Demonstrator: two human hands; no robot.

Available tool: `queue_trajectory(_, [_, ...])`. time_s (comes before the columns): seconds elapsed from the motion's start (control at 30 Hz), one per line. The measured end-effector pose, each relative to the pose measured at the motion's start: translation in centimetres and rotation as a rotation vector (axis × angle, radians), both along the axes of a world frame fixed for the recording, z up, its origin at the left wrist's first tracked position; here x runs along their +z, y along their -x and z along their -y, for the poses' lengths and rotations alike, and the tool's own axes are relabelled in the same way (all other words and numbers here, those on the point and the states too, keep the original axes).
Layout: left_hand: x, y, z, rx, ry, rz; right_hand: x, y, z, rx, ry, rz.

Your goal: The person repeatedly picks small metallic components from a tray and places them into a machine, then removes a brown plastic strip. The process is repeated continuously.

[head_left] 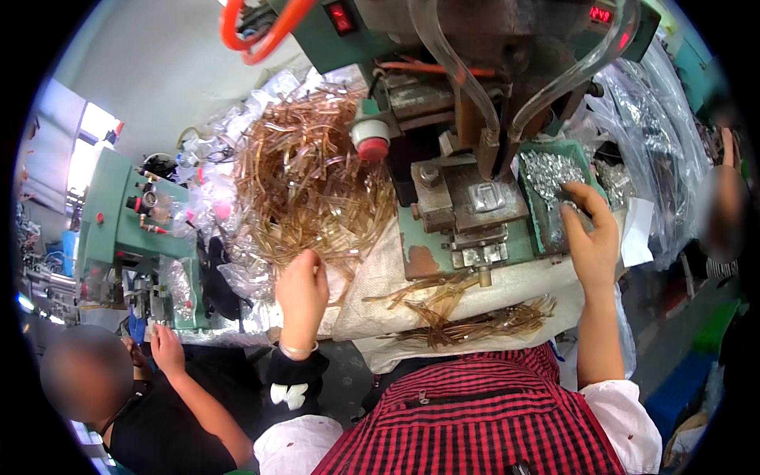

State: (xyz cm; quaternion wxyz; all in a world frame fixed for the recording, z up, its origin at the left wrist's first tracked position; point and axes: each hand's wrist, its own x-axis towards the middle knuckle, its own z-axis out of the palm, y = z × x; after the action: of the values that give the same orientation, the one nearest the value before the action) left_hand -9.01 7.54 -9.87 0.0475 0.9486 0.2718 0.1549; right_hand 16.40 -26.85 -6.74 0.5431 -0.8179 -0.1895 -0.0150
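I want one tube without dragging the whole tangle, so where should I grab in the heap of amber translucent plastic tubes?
Likely best from the heap of amber translucent plastic tubes at its near lower edge, beside the left hand: loose ends stick out there. Pinch one end from the front and pull toward you.

The amber tubes (309,178) look like glossy, translucent plastic. The small clips (550,170) in the green tray (534,210) gleam like crinkled bright metal. The press (467,210) shows dull grey steel and chipped green paint. Rough white woven cloth (380,293) covers the desk.
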Motion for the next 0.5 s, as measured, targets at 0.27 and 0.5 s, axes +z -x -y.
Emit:
queue_trajectory(0.27, [9.0,-9.0,15.7,-0.499,1.818,0.233,-4.3,-2.2,0.0,-0.217,0.527,0.493])
queue_trajectory(0.5, [9.2,-13.1,17.4,-0.263,2.230,0.260,-4.5,-2.2,0.1,-0.238,0.409,0.489])
